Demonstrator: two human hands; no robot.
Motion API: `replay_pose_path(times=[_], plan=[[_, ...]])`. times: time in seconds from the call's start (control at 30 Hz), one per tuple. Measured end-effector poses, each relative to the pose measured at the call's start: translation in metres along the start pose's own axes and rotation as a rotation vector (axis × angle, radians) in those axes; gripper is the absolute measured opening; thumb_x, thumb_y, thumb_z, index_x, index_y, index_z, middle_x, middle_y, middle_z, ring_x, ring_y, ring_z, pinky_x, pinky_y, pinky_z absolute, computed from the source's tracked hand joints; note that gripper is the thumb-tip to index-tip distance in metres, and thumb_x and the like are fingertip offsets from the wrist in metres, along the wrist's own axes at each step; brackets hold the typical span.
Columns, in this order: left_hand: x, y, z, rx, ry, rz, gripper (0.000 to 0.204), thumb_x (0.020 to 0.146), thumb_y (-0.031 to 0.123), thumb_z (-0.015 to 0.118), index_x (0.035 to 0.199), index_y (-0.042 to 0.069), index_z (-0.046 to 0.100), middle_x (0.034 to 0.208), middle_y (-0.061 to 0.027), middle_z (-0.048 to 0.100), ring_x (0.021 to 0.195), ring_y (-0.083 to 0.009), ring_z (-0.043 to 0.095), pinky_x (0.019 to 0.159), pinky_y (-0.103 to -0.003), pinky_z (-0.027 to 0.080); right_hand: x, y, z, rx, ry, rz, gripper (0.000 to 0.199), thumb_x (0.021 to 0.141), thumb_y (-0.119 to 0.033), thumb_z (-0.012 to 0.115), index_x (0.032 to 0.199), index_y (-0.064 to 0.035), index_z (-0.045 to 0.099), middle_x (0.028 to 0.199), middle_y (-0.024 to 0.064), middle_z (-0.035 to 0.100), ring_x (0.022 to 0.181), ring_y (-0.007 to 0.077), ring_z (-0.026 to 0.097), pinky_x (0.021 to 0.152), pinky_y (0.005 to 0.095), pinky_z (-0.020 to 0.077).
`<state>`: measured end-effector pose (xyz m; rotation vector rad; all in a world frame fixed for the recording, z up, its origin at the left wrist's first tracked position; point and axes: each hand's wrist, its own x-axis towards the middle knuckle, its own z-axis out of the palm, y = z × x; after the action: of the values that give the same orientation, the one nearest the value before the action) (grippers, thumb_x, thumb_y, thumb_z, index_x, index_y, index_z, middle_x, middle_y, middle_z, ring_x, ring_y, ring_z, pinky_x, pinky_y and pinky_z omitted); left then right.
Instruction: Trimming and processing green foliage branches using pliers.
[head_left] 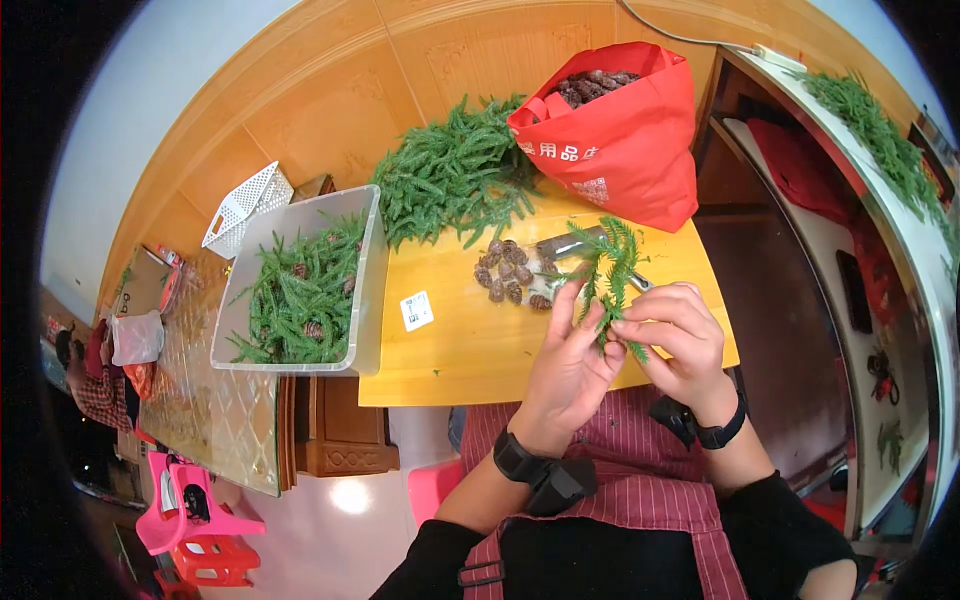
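Observation:
A green artificial-looking pine sprig stands upright between my hands over the yellow tabletop. My left hand pinches its lower part, and the fingers of my right hand close on the same sprig from the other side. Just beyond my left hand lie several brown pine cones in a loose cluster. Behind the sprig is a dark flat rectangular piece, partly hidden. A small metal end of something shows beside my right fingers; its kind is hidden.
A clear plastic bin of green sprigs and pine cones stands left. Behind are a heap of pine sprigs and a red bag of pine cones. A white label card lies on the table. Shelving stands right.

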<state>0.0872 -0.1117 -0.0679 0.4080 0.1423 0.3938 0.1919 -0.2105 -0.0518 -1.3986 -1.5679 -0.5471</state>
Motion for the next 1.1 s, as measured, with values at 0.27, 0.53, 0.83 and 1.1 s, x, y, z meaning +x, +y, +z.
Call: replay_pose_path(times=[0.27,0.53,0.83,1.1], plan=[[0.000,0.004,-0.007,-0.015,-0.057,-0.033,0.030,0.091,0.010,0.047,0.120,0.012,0.039,0.103,-0.0008,0.052,0.084,-0.0066,0.052,0.068,-0.019,0.044,-0.002,-0.001,0.001,-0.002,-0.021,0.025,0.025,0.057,0.003,0.067,0.080,-0.0045,0.063,0.083,0.0061,0.059,0.076,0.0233,0.058,0.068,0.0331,0.0440],[0.002,0.004,-0.014,0.241,0.000,0.031,0.044,0.086,0.007,0.052,0.126,0.000,0.034,0.112,-0.0081,0.049,0.094,-0.0117,0.051,0.079,-0.023,0.045,-0.003,0.000,0.001,-0.018,-0.094,0.057,0.023,0.058,0.003,0.064,0.079,-0.0043,0.061,0.085,0.0078,0.059,0.080,0.0253,0.058,0.071,0.0347,0.0448],[0.009,0.005,-0.029,0.651,-0.079,0.027,0.038,0.081,0.000,0.057,0.117,-0.006,0.045,0.116,-0.0088,0.044,0.097,-0.0164,0.052,0.085,-0.028,0.044,-0.011,0.002,0.000,0.044,-0.157,0.155,0.020,0.062,0.006,0.061,0.081,-0.0015,0.058,0.087,0.0104,0.060,0.084,0.0262,0.059,0.072,0.0342,0.0473],[0.008,0.003,-0.021,0.829,-0.021,0.327,0.019,0.082,0.000,0.055,0.098,-0.009,0.056,0.115,-0.0095,0.043,0.086,-0.0156,0.057,0.074,-0.026,0.049,-0.010,0.001,-0.003,0.152,-0.043,0.327,0.015,0.067,0.008,0.059,0.080,-0.0001,0.058,0.086,0.0120,0.058,0.081,0.0224,0.059,0.069,0.0292,0.0481]])
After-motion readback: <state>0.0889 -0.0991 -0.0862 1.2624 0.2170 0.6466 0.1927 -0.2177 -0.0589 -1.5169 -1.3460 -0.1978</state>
